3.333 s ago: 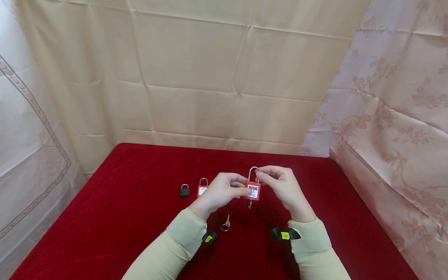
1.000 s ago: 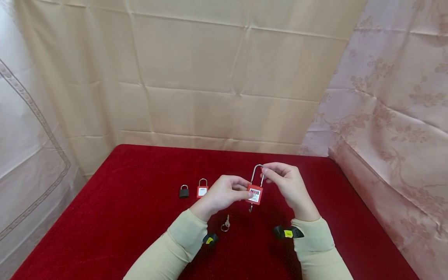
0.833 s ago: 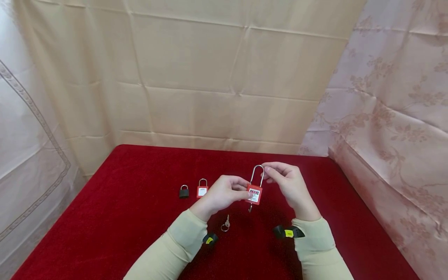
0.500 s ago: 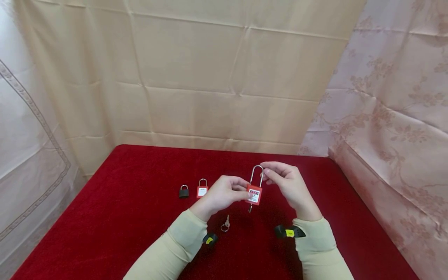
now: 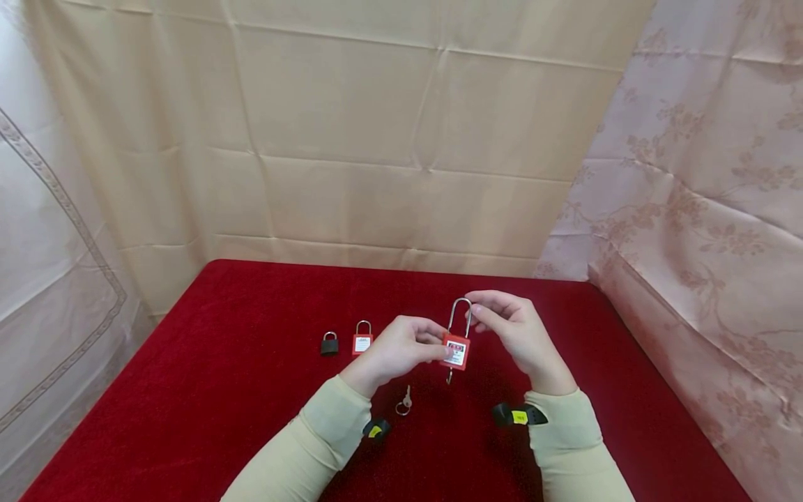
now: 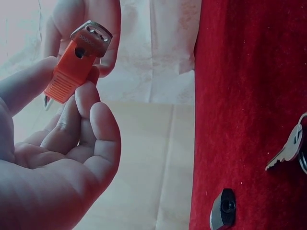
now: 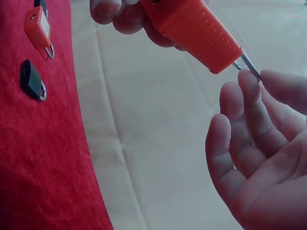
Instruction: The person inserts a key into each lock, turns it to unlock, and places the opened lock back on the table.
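A red padlock [image 5: 456, 351] with a white label is held up above the table. My left hand [image 5: 401, 345] pinches its body between thumb and fingers. From the body's underside sticks a metal key [image 6: 92, 38], seen end-on in the left wrist view. The steel shackle [image 5: 461, 301] rises from the top of the body. My right hand [image 5: 511, 328] pinches the shackle between thumb and index finger [image 7: 248, 84], the other fingers loosely bent. A loose key on a ring [image 5: 406, 401] lies on the cloth below my left hand.
On the red-covered table [image 5: 263, 300], left of my hands, lie a black padlock [image 5: 329, 344] and a second red padlock [image 5: 362, 341], partly behind my left hand. Another dark object [image 7: 41, 5] is cut off in the right wrist view. Curtains [image 5: 401, 139] hang behind the table.
Compared with the oldest frame, the shackle stands taller above the padlock's body. The padlock has shifted slightly right and lower. Since one second ago it has turned more upright; both hands keep their hold.
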### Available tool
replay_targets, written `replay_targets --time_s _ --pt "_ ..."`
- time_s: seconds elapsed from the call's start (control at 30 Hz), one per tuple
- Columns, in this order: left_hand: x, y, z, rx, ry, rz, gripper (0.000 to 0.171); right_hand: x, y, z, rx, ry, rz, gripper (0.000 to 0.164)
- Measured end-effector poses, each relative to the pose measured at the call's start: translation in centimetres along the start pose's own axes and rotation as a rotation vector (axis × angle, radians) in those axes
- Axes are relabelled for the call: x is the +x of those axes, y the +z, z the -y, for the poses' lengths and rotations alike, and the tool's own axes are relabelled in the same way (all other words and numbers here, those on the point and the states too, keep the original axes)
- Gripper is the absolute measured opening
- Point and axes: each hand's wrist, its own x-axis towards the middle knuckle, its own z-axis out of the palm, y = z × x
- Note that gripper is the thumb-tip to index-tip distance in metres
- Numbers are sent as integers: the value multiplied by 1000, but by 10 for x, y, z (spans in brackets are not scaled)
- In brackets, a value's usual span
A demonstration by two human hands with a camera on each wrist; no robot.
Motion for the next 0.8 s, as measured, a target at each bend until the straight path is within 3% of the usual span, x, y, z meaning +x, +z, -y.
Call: replay_targets --time_s 0.8 --pt "-2 6 -3 37 -14 38 26 2 4 -7 104 -54 55 27"
